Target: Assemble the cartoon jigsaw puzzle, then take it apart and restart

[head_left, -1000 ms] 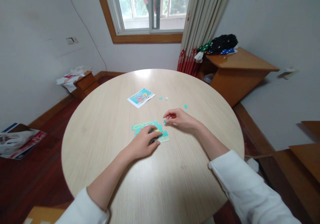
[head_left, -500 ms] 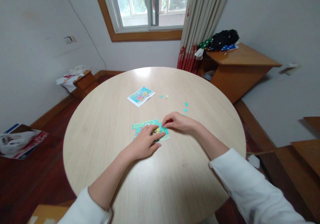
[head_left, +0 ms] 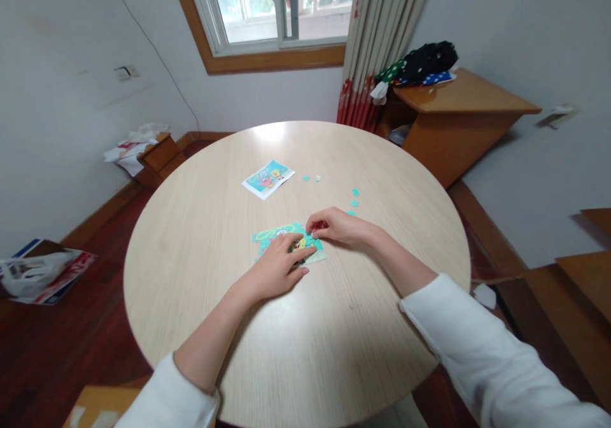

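Note:
A partly assembled jigsaw puzzle (head_left: 267, 235) in turquoise, yellow and pink lies on the round table (head_left: 191, 243). My left hand (head_left: 279, 263) rests flat across it with fingers spread, covering much of its middle and lower part. At the puzzle's upper right edge, my right hand (head_left: 331, 225) pinches a small turquoise puzzle piece, mostly hidden by the fingertips. Just beyond the right hand lie loose turquoise puzzle pieces (head_left: 354, 203). A printed picture sheet (head_left: 268, 179) with a similar cartoon scene lies farther back, with two more pieces (head_left: 306, 178) beside it.
Behind the table are a window (head_left: 281, 7) and a long curtain (head_left: 377, 39). A wooden desk (head_left: 472, 97) with dark cloth on it stands at the right. On the floor at the left lie a plastic bag (head_left: 35, 272) and flat packaging; a cardboard box (head_left: 102, 406) is at lower left.
My right fingertips have shifted slightly left and farther onto the puzzle's right edge. My left hand stays flat in place. The whole view has tilted a little.

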